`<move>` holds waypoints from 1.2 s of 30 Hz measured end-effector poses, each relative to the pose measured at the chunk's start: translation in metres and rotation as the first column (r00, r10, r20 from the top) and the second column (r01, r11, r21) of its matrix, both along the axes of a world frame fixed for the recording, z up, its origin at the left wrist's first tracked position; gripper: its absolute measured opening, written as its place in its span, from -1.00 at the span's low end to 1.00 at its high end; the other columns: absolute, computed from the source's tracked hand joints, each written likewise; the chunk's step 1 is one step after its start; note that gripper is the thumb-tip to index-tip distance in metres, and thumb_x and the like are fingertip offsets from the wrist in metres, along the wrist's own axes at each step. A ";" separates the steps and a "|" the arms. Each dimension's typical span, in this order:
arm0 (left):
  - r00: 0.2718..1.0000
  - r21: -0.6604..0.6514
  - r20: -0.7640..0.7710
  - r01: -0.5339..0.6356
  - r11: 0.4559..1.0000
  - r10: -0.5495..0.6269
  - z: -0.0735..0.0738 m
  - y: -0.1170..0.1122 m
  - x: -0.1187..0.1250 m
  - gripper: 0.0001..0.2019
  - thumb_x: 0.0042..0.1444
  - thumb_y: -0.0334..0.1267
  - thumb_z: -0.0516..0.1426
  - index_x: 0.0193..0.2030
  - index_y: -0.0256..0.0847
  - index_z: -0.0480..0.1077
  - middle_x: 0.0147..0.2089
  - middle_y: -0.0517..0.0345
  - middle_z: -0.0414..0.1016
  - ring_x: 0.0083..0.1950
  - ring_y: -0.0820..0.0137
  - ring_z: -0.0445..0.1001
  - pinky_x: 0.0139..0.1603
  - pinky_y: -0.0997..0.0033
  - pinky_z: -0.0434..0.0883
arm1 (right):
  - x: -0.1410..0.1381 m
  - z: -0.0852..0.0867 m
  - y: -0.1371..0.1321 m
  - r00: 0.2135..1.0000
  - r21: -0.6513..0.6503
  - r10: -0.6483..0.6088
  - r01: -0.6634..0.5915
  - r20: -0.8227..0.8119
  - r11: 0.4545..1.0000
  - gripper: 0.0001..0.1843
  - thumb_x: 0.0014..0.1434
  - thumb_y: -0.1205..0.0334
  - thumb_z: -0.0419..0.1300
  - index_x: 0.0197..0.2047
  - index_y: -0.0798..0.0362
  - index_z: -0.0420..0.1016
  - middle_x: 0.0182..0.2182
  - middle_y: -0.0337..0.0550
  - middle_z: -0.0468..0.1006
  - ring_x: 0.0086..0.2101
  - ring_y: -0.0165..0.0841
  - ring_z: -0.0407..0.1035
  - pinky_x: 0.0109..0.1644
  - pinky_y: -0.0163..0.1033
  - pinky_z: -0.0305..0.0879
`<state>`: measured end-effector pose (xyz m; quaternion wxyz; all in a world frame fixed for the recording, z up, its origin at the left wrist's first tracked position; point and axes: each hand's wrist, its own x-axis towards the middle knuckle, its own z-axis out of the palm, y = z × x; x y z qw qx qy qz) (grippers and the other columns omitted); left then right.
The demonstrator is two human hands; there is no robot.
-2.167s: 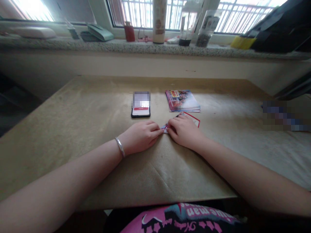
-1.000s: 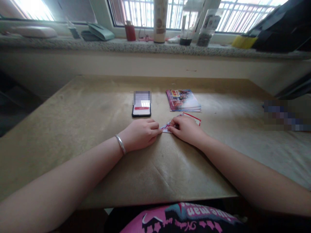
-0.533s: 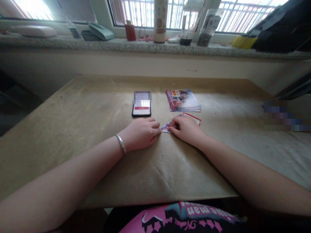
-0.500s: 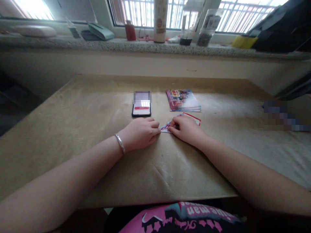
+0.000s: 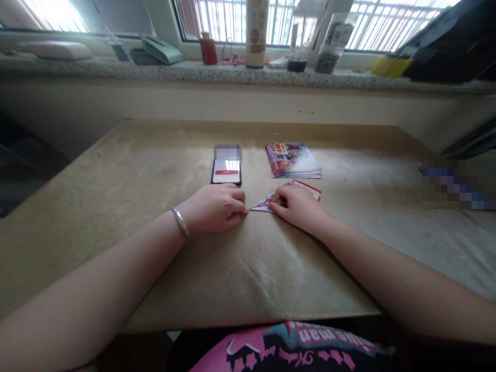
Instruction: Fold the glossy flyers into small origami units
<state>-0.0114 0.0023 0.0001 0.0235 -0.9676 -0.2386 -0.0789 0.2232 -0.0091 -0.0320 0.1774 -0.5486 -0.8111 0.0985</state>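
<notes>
Paper (image 5: 263, 205): lying folded to a point, just nearside of the leaflet stack (image 5: 296, 161).
Creasing: the step I'm judging in hand; next pressing is calling for firm pinning.
Right hand (image 5: 294, 202): palm down, thumb and forefinger nearly meeting, pinning paper.
Left hand (image 5: 219, 207): curling beside its tip; hold, I can't tell.

Observed glossy printed paper in the stack (image 5: 296, 160), paper in the folded sheet (image 5: 262, 204), shiny metal in the bracelet (image 5: 180, 222), reflective phone screen (image 5: 227, 176), smooth low-sheen tabletop (image 5: 232, 279).
</notes>
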 end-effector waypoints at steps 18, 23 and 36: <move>0.996 0.026 0.084 0.020 0.999 -0.022 -0.015 -0.010 0.019 -0.75 0.24 -0.32 0.00 -0.09 -0.22 0.48 -0.15 0.03 0.51 -0.15 0.34 0.43 -0.12 0.35 0.42 | 0.009 0.005 -0.001 0.999 -0.047 -0.024 0.023 -0.028 0.999 -0.85 0.10 0.13 0.19 -0.38 0.03 0.48 -0.34 -0.15 0.57 -0.31 -0.31 0.39 -0.28 -0.27 0.18; 1.000 0.082 0.020 0.004 0.997 -0.006 -0.013 -0.014 0.025 -0.74 0.23 -0.28 0.01 -0.03 -0.22 0.44 -0.20 0.03 0.48 -0.19 0.32 0.39 -0.16 0.33 0.40 | 0.020 0.003 0.001 0.994 -0.110 -0.098 0.092 -0.050 0.990 -0.85 0.06 0.11 0.22 -0.37 -0.01 0.51 -0.38 -0.18 0.57 -0.38 -0.32 0.37 -0.36 -0.28 0.17; 1.000 0.141 -0.023 0.011 0.990 -0.008 -0.015 -0.014 0.027 -0.70 0.22 -0.22 0.03 0.04 -0.22 0.41 -0.17 0.02 0.45 -0.16 0.30 0.36 -0.14 0.31 0.37 | 0.030 0.005 0.001 0.988 -0.155 -0.144 0.135 -0.051 0.979 -0.81 0.04 0.09 0.24 -0.33 0.01 0.42 -0.40 -0.19 0.54 -0.45 -0.37 0.36 -0.43 -0.31 0.15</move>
